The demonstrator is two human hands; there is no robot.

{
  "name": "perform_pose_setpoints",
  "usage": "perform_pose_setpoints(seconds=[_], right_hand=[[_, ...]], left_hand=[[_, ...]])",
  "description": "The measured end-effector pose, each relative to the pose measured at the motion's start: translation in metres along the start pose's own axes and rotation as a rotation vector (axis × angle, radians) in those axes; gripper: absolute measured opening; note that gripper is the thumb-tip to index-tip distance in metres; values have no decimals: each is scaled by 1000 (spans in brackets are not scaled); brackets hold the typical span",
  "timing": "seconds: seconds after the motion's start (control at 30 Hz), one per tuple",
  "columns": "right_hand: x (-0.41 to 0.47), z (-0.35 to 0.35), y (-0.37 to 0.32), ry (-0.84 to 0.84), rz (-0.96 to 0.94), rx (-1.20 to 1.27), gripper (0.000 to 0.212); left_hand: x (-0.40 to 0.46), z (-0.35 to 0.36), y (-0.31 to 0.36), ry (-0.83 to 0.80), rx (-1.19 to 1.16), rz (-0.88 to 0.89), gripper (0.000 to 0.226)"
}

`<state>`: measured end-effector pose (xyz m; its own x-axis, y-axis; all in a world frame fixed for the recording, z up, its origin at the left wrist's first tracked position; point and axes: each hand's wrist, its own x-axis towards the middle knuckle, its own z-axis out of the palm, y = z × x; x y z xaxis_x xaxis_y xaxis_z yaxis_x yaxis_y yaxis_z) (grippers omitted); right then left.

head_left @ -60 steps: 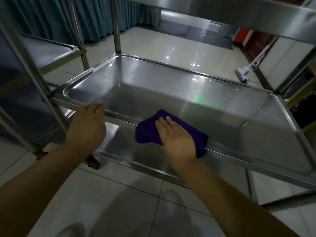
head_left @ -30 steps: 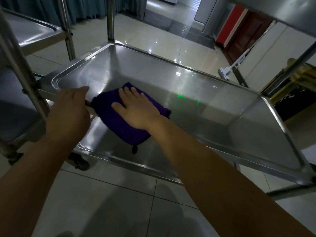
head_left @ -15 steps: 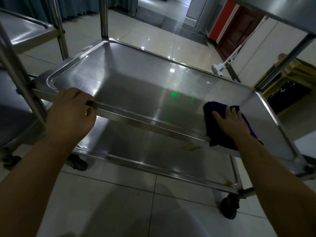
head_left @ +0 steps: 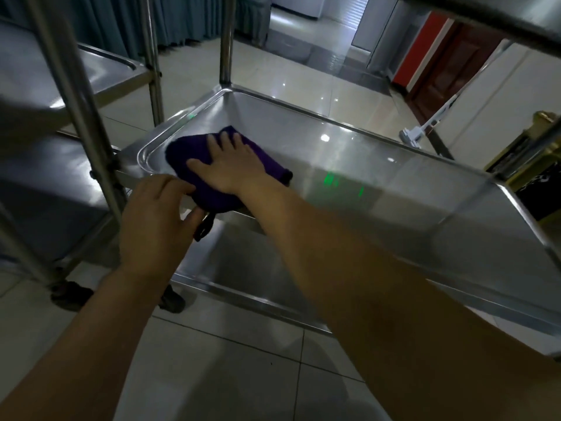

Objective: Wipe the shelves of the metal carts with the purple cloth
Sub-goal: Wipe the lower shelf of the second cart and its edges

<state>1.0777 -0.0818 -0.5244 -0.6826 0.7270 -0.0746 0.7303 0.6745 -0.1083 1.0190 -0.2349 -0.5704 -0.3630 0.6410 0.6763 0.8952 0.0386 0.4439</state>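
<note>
The cloth [head_left: 194,159] is now found at the left end of the middle shelf [head_left: 379,165], left of centre in the frame, whereas half a second ago it was pressed near the shelf's right end. A full pass across the tray has thus been made, and the near-left corner is being reached; the wiping of this shelf is judged to be well under way, while the lower shelf [head_left: 258,262], seen below the centre, is probably not yet treated.

The right hand [head_left: 230,168] is laid flat on the cloth, fingers straight and slightly spread, so that the cloth is pressed against the metal and not gripped. Part of the cloth is draped over the near rim, and a dark tag is seen hanging below it.

The left hand [head_left: 154,220] is curled over the near rim at the shelf's left corner, thumb below, just beside the cloth, and the cart is apparently steadied by it.
</note>
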Motion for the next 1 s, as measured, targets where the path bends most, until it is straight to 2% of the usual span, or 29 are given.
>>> perform_pose_setpoints(seconds=[0.1,0.17,0.33,0.47,0.57,0.63,0.83,1.0], right_hand=[[8,-4,1,-20,-119,-7,72],[4,-10,25,2,-119,-13,69],[-11,-22,132,84,136,-45,66],[-24,-26,185,45,334,-81,62],[-9,-25,166,36,481,-4,71],[12,-22,139,35,471,6,74],[92,-16,37,-3,167,-7,74],[110,-12,-19,-38,-50,-27,75]], left_hand=[[0,-2,-7,-11,10,-50,35],[-1,-1,-10,-22,7,-50,36],[3,2,-21,31,0,-25,26],[3,4,-26,38,-17,-37,24],[4,4,-26,70,-17,-56,25],[4,3,-26,79,-15,-60,26],[4,0,-38,74,-73,-47,23],[-1,-12,-54,135,37,-137,23]])
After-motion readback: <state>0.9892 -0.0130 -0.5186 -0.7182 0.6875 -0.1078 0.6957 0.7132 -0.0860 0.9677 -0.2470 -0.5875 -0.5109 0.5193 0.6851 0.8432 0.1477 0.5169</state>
